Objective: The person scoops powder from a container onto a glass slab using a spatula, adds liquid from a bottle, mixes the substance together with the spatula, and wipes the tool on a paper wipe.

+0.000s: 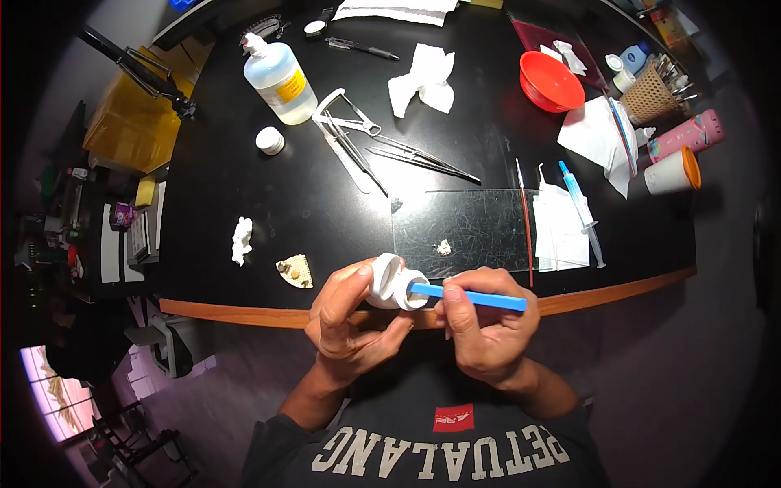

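Observation:
My left hand [342,321] grips a small white plastic bottle [399,291] with its cap tipped back and its mouth turned to the right. Pinched between the thumb and fingers of my right hand [492,329] is a flat blue stick [488,298], its tip inside the bottle's mouth. Both hands are at the table's wooden front edge. Just beyond them, a small heap of whitish crumbs [443,246] lies on a scratched glass plate [480,213]. Left of the plate sits a yellowish textured wedge [296,272] with small lumps on it.
Metal tweezers [423,156] and a caliper-like tool [350,122] lie beyond the plate, near a pump bottle [281,81] and a white jar [270,141]. To the right are a thin red stick [525,220], a blue syringe [578,203] and a red bowl [549,85].

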A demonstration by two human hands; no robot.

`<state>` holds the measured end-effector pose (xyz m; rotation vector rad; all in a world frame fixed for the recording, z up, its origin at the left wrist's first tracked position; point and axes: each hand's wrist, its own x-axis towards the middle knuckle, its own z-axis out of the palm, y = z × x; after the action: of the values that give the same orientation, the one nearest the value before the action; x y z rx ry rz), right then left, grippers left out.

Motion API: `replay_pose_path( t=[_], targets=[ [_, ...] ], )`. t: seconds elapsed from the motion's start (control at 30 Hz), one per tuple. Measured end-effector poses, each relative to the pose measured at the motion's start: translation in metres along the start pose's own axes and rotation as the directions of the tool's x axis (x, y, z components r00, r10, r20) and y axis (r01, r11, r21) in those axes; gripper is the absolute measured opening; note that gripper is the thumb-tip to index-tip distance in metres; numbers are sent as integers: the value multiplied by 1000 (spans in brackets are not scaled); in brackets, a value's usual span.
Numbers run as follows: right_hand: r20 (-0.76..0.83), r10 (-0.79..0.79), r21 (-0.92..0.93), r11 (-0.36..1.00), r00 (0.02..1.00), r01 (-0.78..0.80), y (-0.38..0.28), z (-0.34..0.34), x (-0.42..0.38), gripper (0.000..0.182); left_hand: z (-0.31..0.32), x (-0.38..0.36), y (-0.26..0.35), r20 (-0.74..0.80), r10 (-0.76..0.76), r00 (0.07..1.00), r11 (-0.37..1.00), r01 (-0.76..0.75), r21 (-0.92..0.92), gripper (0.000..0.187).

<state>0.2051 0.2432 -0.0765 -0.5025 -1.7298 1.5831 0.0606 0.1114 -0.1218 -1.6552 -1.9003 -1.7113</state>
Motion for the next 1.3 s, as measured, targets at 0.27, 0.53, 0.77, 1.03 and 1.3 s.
replay_pose_path(
  t=[0.27,0.53,0.77,1.03,1.3],
  targets=[
    [-180,174,216,967,968,-133,-9,-8,-3,9,-1,-6,0,-37,-92,995,996,91,-27,97],
    [-353,230,270,953,907,-136,-12,-25,1,16,4,3,7,-129,-186,974,979,173,-109,94],
    [-321,5,-71,997,947,-29,8,-30,-13,8,-7,17,22,-140,-246,959,965,228,-134,99],
    [6,-301,-460,846,954,270,22,-41,-20,17,-57,53,24,-237,-404,884,899,335,-283,87],
    [95,-409,-493,772,907,400,21,-46,-20,23,-115,91,-51,-200,-328,923,943,308,-124,29]
  ],
)
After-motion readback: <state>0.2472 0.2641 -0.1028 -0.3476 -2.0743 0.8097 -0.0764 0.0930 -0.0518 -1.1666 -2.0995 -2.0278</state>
